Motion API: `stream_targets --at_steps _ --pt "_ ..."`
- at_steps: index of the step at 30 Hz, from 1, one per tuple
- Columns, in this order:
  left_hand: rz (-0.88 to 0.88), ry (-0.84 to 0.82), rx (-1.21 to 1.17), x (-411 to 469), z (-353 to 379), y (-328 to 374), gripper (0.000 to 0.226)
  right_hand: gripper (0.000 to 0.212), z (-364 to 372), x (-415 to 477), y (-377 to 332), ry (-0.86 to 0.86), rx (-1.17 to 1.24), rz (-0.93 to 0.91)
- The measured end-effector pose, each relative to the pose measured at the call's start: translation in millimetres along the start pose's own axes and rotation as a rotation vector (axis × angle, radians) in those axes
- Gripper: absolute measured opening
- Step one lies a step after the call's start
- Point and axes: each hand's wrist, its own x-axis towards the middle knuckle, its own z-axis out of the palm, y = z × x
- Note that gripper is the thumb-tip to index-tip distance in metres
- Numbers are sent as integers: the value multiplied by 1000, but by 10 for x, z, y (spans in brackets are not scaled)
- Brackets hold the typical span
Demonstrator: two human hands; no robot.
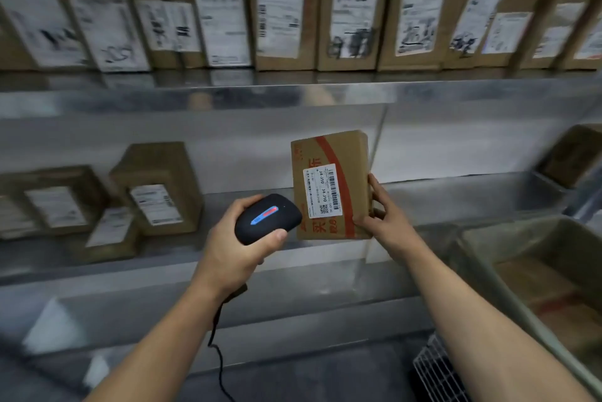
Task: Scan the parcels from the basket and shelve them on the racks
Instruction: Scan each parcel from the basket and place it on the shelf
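Observation:
My right hand [384, 212] grips the lower right edge of a brown cardboard parcel [329, 154] with red print and a white barcode label. The parcel stands upright in front of the middle metal shelf [456, 196]. My left hand [234, 248] holds a black handheld scanner [267, 217] just left of the parcel, its nose close to the label. A black cable hangs from the scanner down past my wrist. A corner of the white wire basket [436, 369] shows at the bottom right.
The upper shelf [293, 92] carries a full row of labelled parcels leaning against the wall. Several boxes [156, 186] stand on the middle shelf at the left. A grey bin [482, 238] holding a parcel sits at the right.

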Motion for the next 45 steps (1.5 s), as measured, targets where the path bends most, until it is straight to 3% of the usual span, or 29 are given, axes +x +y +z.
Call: stream_targets --at_steps 8,15,19,24,31,35,45 --pt "-68 155 39 -6 -958 -248 69 88 1068 353 -50 -99 105 -35" --pt "-129 255 39 12 -1344 -431 73 103 1559 643 -57 -192 101 37" --pt "-153 312 64 63 -1445 -488 80 91 1771 907 -5 -226 106 37" --pt "-177 388 49 224 -1515 -521 73 77 1957 1235 124 -303 75 2" --pt "-185 431 9 480 -1472 -585 67 111 2177 1524 383 -305 -10 72" --pt "-173 450 8 590 -1428 -638 73 110 2360 1670 463 -223 -89 58" --pt "-164 533 8 742 -1444 -667 73 103 2585 1929 602 -216 10 14"
